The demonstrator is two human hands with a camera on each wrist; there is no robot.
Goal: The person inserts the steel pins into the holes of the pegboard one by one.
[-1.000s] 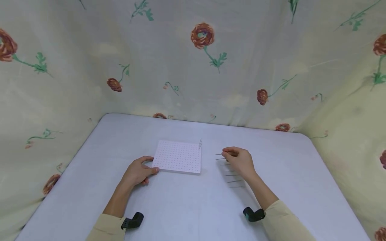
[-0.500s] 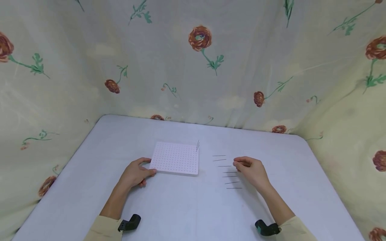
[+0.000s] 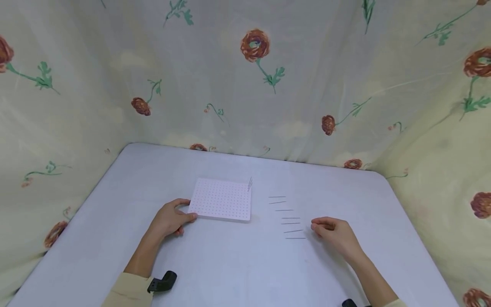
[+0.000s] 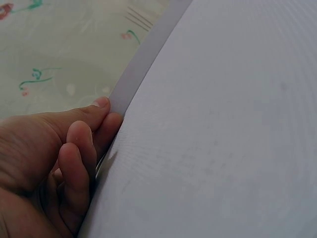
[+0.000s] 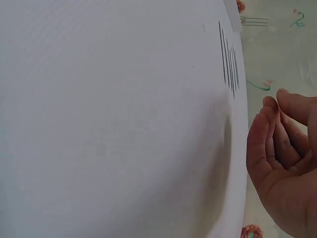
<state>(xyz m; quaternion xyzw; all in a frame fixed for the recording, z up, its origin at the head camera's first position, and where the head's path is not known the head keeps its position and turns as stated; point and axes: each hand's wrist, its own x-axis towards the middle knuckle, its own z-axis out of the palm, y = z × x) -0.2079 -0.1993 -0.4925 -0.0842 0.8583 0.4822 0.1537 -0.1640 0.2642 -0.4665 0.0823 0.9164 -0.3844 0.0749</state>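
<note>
A white board with a grid of small holes [image 3: 220, 199] lies on the table. My left hand [image 3: 168, 219] holds it by its left edge, thumb at the near corner and index finger farther up; the left wrist view shows the thumb and fingers at the edge of the board [image 4: 136, 69]. A few thin dark pins [image 3: 250, 184] stand in the board's far right corner. Several more thin pins [image 3: 291, 218] lie in a loose column right of the board. My right hand [image 3: 337, 234] hovers right of the nearest pins, fingers loosely bent, nothing visible between thumb and fingertips.
The white table [image 3: 215, 264] has rounded far corners. Behind it and at both sides hangs a pale curtain [image 3: 230, 85] printed with flowers. Black wrist cameras sit on the forearms, the left camera [image 3: 163, 282] close to the tabletop.
My right hand has drawn back from the far pins, moving right and toward me, and the lying pins are uncovered. My left hand keeps its hold on the board.
</note>
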